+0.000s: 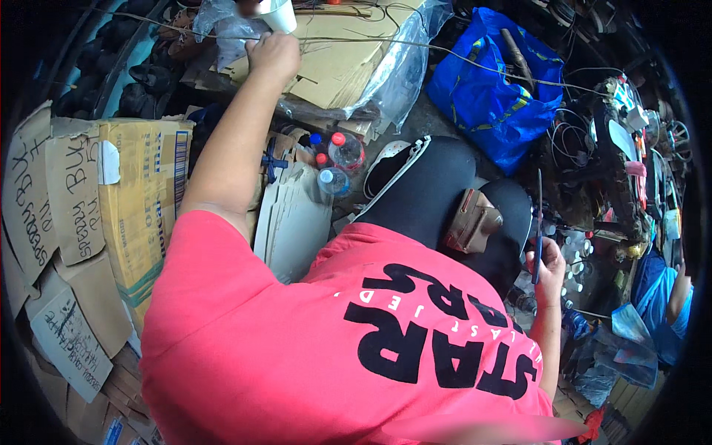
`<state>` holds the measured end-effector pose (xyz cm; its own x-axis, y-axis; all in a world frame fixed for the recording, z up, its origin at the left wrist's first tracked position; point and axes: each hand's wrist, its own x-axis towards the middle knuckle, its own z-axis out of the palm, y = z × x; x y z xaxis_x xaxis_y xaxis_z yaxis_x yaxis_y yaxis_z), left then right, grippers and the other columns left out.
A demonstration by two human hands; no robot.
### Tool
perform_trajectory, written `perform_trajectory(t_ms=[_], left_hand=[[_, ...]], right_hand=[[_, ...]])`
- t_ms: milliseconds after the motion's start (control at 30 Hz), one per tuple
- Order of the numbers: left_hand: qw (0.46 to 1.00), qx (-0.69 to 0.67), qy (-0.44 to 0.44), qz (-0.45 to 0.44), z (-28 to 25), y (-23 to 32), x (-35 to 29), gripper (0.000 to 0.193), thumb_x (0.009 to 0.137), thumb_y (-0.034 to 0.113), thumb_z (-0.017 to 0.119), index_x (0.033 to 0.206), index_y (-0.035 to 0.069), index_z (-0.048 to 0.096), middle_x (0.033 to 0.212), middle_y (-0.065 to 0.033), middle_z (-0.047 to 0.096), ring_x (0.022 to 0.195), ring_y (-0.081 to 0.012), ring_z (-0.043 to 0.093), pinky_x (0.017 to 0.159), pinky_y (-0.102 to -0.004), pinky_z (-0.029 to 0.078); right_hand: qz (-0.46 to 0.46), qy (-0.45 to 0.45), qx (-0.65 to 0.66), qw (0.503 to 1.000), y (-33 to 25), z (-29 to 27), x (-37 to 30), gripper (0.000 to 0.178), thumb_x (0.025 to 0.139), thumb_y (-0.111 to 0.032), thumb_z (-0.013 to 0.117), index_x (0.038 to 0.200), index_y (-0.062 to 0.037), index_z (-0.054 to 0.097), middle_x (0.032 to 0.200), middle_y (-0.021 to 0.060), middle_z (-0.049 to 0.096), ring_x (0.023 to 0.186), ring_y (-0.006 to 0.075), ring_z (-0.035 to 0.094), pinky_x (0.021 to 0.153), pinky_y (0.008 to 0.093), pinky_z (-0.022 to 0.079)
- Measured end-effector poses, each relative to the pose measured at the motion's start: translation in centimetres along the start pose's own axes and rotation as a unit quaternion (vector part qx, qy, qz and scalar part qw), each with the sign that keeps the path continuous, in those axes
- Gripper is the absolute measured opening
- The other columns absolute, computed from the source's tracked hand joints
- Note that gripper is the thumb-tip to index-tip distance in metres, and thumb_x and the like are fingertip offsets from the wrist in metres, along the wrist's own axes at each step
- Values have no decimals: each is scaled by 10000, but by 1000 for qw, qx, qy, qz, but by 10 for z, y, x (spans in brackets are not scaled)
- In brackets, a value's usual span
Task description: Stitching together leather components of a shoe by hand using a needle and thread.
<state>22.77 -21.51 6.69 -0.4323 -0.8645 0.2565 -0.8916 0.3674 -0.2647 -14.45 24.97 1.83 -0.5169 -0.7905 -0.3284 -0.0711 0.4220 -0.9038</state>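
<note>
My left arm stretches to the upper left. There my left hand (274, 55) is closed against the lower end of a white cup (279, 15), its fingertips hidden behind the knuckles. Low on the right, my right hand (547, 265) grips the dark blue handle of a knife-like tool (539, 211), whose long thin blade points away from me. Across my dark-clad thighs lies a boxy brown leather-like piece (473, 221), untouched by either hand. Just left of my legs, several plastic bottles (345, 150) with red and blue caps stand close together.
Flat tan sheets (348, 67) partly wrapped in clear plastic lie ahead. A blue bag (489, 89) holding a stick-like piece stands front right. Cardboard boxes (133, 215) line the left. Cluttered tools and small bottles (575, 259) sit on the right, near another person's arm (678, 293).
</note>
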Motion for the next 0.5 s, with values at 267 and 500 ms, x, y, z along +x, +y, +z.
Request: perform_trajectory(t_ms=[267, 500], left_hand=[[976, -216, 17, 34, 10, 61, 85, 206, 823, 245, 648, 980, 126, 708, 994, -130, 680, 982, -316, 631, 867, -420, 498], [956, -270, 104, 44, 67, 70, 162, 114, 780, 128, 653, 857, 135, 738, 891, -164, 688, 876, -327, 662, 793, -421, 526]], right_hand=[[-9, -8, 120, 993, 16, 24, 10, 289, 819, -118, 698, 1063, -22, 577, 743, -31, 553, 633, 45, 493, 587, 182, 393], [8, 11, 126, 992, 17, 31, 10, 294, 805, -100, 689, 1066, -28, 575, 790, -35, 559, 649, 37, 490, 595, 179, 401]])
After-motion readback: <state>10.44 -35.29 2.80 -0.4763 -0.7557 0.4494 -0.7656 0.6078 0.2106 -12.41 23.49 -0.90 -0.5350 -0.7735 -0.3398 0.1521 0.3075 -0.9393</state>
